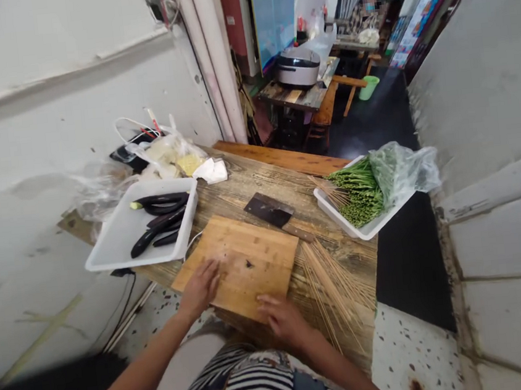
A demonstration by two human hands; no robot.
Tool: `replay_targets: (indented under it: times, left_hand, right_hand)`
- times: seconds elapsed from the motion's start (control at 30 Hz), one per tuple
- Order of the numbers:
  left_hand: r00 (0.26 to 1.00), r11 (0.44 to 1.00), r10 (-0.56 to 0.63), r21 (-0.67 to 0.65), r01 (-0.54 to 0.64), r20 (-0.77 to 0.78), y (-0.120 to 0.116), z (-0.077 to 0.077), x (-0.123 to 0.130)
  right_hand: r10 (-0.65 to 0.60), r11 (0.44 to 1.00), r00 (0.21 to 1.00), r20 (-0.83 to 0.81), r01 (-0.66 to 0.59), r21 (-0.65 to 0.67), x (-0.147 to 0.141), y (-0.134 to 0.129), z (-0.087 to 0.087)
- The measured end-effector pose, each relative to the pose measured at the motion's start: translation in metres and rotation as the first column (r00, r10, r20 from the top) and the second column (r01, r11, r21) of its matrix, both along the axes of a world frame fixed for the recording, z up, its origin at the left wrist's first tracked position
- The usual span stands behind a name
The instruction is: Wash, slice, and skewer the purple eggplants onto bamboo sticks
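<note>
A wooden cutting board (241, 234) lies in front of me with a small dark scrap (249, 263) on it. My left hand (201, 289) rests on the board's left side, fingers stretched out and holding nothing. At the near right edge of the board is my right hand (280, 316), its fingers loosely bent and apart, with nothing visible in them. Just beyond the board lies a cleaver (269, 209), blade to the left. Loose bamboo skewers (332, 280) are spread on the table right of the board. Several dark eggplants (159, 230) lie in a white tray (112, 245) on the left.
On the right, another white tray (362, 232) holds green stalks (357, 191), skewers and a clear plastic bag (401, 168). Plastic bags (167, 152) and a white cloth or tissue (211, 170) sit at the back left. Walls flank the wooden table (227, 189). A person sits far back.
</note>
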State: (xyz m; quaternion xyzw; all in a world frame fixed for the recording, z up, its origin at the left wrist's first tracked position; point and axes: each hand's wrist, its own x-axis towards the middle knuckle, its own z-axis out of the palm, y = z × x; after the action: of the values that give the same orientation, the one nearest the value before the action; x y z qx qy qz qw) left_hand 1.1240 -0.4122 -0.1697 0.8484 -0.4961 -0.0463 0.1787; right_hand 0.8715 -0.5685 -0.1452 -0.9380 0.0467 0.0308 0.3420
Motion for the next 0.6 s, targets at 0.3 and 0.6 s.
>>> replay_targets:
  times: [0.3, 0.6]
  left_hand:
    - [0.991, 0.996, -0.079, -0.041, 0.084, 0.107, -0.033, -0.003, 0.036]
    - [0.990, 0.980, -0.098, -0.162, 0.114, 0.104, -0.033, -0.011, 0.043]
  right_hand:
    - [-0.304, 0.944, 0.952, 0.033, 0.306, -0.123, 0.097, -0.017, -0.005]
    - [-0.280, 0.960, 0.959, 0.041, 0.281, -0.007, 0.125, -0.011, -0.014]
